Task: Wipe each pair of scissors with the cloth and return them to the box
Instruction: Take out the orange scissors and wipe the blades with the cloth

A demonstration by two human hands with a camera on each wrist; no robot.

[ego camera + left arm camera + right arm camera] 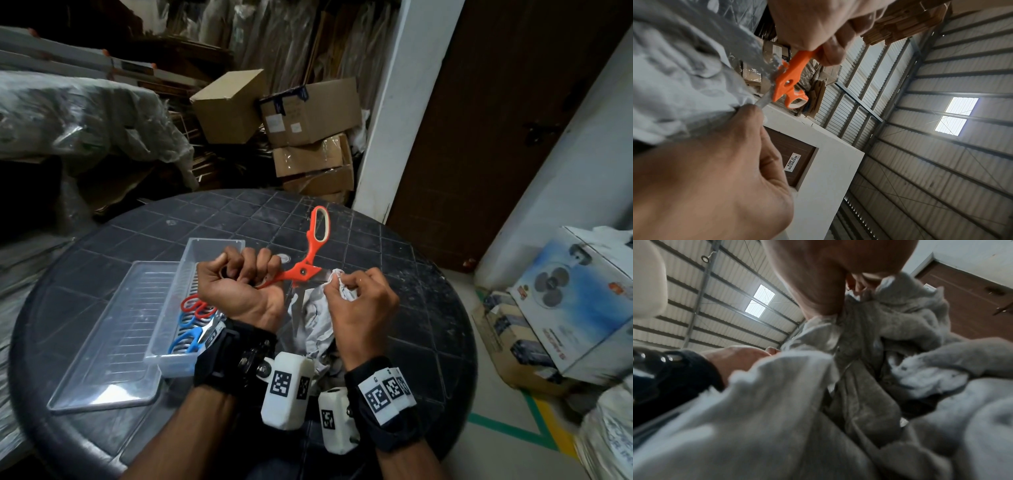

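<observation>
Orange scissors [310,253] held spread above the desk [137,233], cloth [320,317] bunched at the blade.
Left hand [239,287] fingers are clenched round one handle, right hand [359,308] fingers pinch the cloth; a fingertip may be nicked if thin cloth slips off the edge.

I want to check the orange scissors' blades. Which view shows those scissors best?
Head view: the orange scissors appear spread open, one handle gripped. Left wrist shows only the pivot and a handle loop; right wrist shows none, only cloth.

Left hand [239,287] fisted palm-up (tight grip), right hand [359,308] pinching w/ curled fingers, wrists close together.
</observation>
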